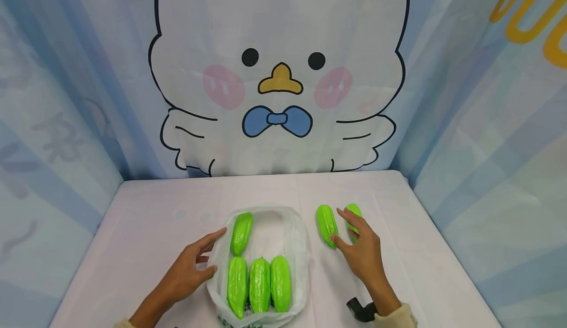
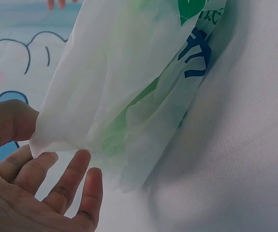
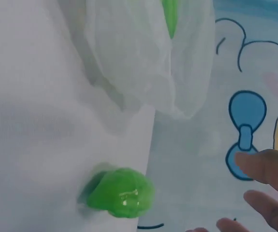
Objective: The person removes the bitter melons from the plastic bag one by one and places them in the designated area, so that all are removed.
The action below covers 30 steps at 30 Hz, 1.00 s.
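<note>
A: How are the green things to be described?

B: Oblong, bright-green, vegetable-shaped pieces (image 1: 260, 284) are seen, glossy and plastic-looking, with lengthwise ridges.

A: How many can be counted?

B: Six in all. Four are contained in one white, translucent plastic bag (image 1: 302, 242), whose mouth is spread wide. Three of these are lined up side by side toward the near edge of the white, cloth-covered table (image 1: 421, 261); the fourth is set behind the leftmost, toward the far edge. One green leaf and blue lettering are printed on the bag.

A: And the remaining two?

B: They are laid outside, between the bag and the right edge of the table. The left loose piece (image 1: 325, 223) is fully exposed for most of its length; the right loose piece (image 1: 354, 211) is partly hidden by the right hand (image 1: 363, 251).

A: How are the fingers held?

B: On the right hand they are spread, the thumb brought over the left loose piece's near end; whether it is touched cannot be told. On the left hand (image 1: 188, 271) they are also spread, thumb and forefinger being rested against the bag's left rim.
</note>
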Available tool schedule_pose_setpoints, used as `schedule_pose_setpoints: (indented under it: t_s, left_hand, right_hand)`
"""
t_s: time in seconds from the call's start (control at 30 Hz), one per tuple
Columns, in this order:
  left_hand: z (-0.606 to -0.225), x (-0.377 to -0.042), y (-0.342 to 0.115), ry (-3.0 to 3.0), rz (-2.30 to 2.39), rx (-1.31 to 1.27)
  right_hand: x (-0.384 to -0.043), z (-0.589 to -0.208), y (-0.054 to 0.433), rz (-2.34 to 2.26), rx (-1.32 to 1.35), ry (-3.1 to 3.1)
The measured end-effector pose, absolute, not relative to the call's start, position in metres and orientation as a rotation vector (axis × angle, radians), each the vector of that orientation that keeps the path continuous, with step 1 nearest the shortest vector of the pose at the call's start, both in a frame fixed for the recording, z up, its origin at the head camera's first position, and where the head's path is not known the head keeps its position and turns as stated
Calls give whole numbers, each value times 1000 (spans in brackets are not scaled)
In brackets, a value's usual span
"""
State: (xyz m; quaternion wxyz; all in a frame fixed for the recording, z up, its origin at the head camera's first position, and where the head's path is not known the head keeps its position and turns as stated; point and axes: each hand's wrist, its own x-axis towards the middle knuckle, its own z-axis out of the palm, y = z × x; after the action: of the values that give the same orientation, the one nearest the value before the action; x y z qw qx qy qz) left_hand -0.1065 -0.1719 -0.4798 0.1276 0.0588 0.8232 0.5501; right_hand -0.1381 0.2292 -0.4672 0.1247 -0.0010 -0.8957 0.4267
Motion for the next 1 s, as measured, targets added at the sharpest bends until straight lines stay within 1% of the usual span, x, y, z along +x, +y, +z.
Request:
schedule_pose_setpoints:
  t_s: [0.4, 0.83, 1.0]
  left_hand:
    - [-480, -107, -170, 2416, 1580, 146]
    - [-479, -106, -172, 2412, 1580, 169]
    - [-478, -106, -171, 2422, 1578, 164]
  right_hand:
    - [-106, -460, 194, 1360, 84, -2573]
    - [-70, -478, 159, 1466, 195, -2657]
    - [-61, -486, 148, 1480, 337, -2685]
